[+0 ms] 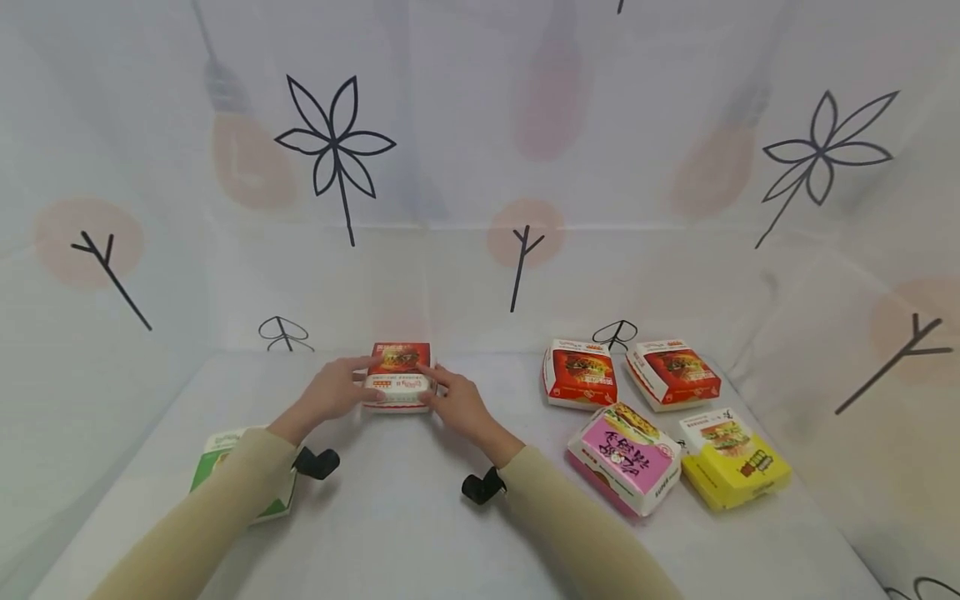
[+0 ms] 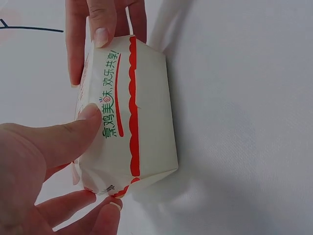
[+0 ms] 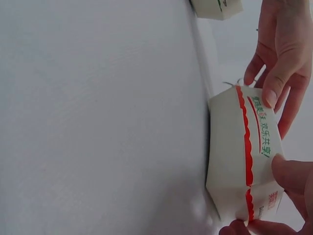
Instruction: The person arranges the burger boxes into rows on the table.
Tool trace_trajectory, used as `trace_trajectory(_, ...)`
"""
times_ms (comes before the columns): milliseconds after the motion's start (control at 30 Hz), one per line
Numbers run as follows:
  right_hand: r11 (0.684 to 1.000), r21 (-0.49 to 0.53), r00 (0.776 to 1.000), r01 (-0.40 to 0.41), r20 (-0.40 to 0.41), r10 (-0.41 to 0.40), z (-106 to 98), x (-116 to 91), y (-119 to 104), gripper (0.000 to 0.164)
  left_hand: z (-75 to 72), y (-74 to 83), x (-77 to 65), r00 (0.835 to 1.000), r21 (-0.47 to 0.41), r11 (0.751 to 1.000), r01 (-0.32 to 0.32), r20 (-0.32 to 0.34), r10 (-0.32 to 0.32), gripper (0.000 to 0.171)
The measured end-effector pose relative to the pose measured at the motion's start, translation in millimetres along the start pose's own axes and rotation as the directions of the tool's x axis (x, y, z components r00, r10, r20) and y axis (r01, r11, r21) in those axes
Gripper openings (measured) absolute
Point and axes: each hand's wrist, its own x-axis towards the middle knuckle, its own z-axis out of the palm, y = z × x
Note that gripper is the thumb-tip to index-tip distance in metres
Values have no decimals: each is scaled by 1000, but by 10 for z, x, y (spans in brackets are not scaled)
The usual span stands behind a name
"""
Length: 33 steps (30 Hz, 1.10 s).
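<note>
A red-and-white burger box [image 1: 397, 383] with a burger picture on its lid stands at the back of the white table, left of centre. My left hand [image 1: 335, 392] grips its left end, and my right hand [image 1: 461, 407] holds the right end. In the left wrist view, the left thumb presses the box's white front wall [image 2: 110, 98] and other fingers reach round the end. The right wrist view shows the right thumb on that same wall, with fingertips at the lower corner. The lid looks closed; the far side is hidden.
A green-and-white box [image 1: 212, 458] lies partly behind the left sleeve. To the right are two red burger boxes [image 1: 581, 375] [image 1: 678, 373], a pink box [image 1: 626, 457] and a yellow box [image 1: 735, 458]. A patterned white curtain [image 1: 465, 167] borders the table's back.
</note>
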Motion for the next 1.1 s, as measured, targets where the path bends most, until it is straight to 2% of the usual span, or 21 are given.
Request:
trace_trajectory(500,999,15,999,-32,-28,32,-46,98,0,51,-21,36,77,1000,16,1000,1,-8,-1,71)
trace_trajectory(767,998,30,998,-51,-30,51,-53,93,-3,50,-3,44,75,1000,27,1000,-14,-3,14,72)
trace_trajectory(1100,998,40,998,-51,-39,53,-45,61,-4,50,-40,28,39,1000,17,1000,3,7,-3,75)
